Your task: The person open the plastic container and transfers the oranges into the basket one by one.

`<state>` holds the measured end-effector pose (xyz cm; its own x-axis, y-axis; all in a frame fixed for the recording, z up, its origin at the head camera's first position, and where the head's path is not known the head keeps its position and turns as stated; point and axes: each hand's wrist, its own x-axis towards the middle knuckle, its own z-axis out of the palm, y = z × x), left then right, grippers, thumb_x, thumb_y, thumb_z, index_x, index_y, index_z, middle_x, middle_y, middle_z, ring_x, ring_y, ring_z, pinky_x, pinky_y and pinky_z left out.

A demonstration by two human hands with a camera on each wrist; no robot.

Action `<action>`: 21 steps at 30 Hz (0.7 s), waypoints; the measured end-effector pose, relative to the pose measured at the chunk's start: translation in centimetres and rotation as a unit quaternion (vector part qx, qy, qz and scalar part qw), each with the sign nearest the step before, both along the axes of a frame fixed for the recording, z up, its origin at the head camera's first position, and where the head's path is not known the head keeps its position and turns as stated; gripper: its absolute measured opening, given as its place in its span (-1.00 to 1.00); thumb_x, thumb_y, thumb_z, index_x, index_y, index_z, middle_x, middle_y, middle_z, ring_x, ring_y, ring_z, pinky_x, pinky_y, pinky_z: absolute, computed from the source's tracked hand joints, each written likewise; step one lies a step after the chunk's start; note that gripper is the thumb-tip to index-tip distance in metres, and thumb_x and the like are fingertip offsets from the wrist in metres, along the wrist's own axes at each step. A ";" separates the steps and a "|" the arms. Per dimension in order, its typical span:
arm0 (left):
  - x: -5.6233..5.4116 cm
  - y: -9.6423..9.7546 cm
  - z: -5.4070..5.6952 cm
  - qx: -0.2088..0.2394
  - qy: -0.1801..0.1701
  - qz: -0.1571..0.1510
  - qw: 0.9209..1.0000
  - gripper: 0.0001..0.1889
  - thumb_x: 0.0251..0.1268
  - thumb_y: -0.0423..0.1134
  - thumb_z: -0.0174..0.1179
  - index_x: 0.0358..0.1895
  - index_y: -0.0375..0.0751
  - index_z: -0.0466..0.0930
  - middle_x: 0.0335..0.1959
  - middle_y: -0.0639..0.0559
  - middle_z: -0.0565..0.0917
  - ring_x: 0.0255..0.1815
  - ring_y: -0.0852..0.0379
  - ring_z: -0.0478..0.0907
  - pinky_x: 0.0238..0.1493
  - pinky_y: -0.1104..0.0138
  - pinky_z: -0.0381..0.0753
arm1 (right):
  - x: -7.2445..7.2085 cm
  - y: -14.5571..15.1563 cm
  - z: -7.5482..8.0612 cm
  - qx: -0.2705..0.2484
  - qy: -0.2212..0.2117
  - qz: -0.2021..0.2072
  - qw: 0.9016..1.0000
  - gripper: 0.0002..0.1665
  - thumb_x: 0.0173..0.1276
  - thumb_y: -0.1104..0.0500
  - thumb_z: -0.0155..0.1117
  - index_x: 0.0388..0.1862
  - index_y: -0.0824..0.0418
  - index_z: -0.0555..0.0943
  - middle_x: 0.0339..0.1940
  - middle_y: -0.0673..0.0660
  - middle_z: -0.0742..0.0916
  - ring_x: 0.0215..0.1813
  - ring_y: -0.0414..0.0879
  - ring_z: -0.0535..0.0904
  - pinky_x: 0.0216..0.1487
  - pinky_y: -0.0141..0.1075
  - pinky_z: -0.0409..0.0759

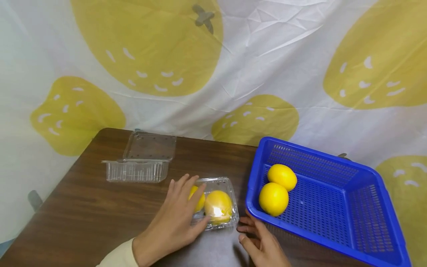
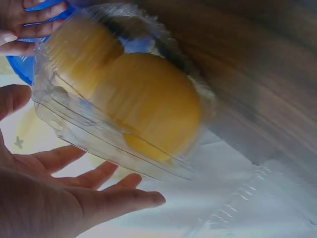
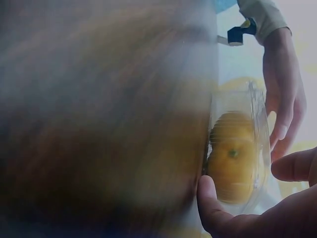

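"Left hand [image 1: 173,220]: how placed?"

"Spread, with fingers straight and parted, left of the blue basket [image 1: 317,200], reaching over the clear box [image 1: 218,183] on its side away from that basket. Touching it or only above? Cannot tell."

"And right hand [image 1: 261,239]?"

"Just beside the basket's near left corner, with fingers loosely bent and thumb held apart; pinching nothing, as far as visible."

"Clear box: where exactly?"

"On the table [image 1: 83,193], just left of the basket, with a narrow gap between."

"Done, by the look of things?"

"Two boxed fruits [image 1: 218,204], yellow, side by side, with the box apparently closed. Snapped tight or merely resting? Too hard to judge."

"And left over?"

"Two loose fruits [image 1: 273,199], touching each other, inside the basket near its left wall, not yet boxed. Also a second container [image 1: 137,172], clear as well and hinged wide open, well to the left of the basket, with no fruit visible inside."

"So, how far along?"

"Roughly halfway, probably, going by fruit alone: one pair boxed, one pair waiting."
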<state>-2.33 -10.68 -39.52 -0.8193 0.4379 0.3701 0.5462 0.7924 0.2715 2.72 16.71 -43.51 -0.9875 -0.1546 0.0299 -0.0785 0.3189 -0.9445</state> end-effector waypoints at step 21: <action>-0.5 2.3 0.2 -0.062 0.023 -0.047 0.997 -0.16 0.36 0.23 0.47 0.56 -0.18 0.51 0.53 -0.34 0.49 0.59 -0.44 0.38 0.53 -0.47 0.35 | -0.9 -0.6 -0.3 -0.037 0.048 0.034 0.998 -0.24 0.54 0.44 0.34 0.64 0.52 0.33 0.17 0.28 0.74 0.08 -0.25 0.73 0.02 -0.31 0.84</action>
<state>-2.88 -8.41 -39.31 -0.7555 0.5573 0.3445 0.6298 0.7626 0.1475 1.85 16.10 -43.77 -0.9668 -0.2154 0.1377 -0.1889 0.2391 -0.9525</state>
